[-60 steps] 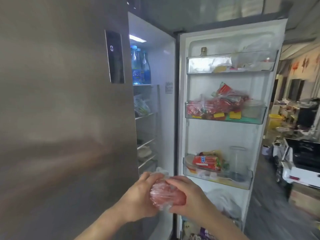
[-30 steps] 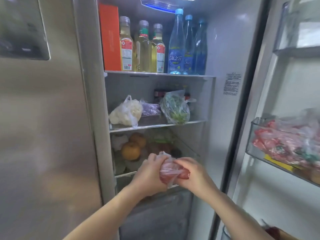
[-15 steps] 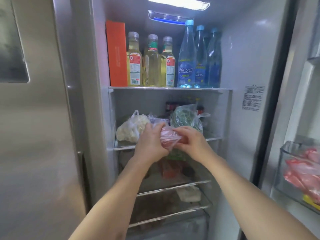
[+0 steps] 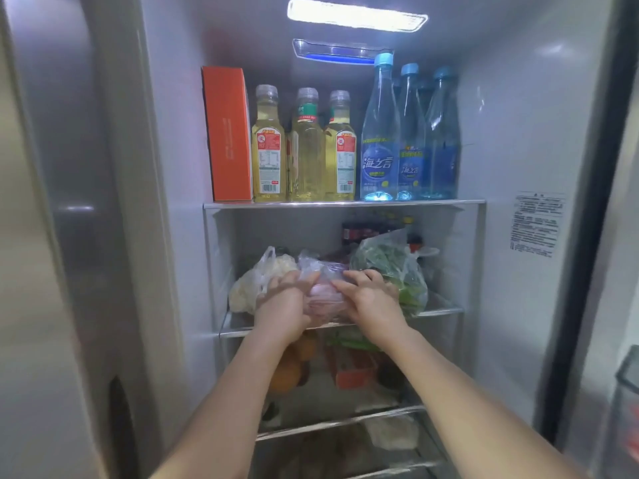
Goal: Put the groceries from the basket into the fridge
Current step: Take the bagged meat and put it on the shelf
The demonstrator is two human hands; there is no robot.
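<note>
I cup the plastic-wrapped meat packet (image 4: 325, 300) between my left hand (image 4: 281, 307) and right hand (image 4: 371, 300), fingers curled round it, over the shelf (image 4: 446, 311) edge. It looks soft, slick, light; I judge gripping both ends safest.

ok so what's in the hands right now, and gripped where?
Both hands hold one clear bag of reddish food over the second shelf: left hand grips its left side, right hand its right side and top.
</note>
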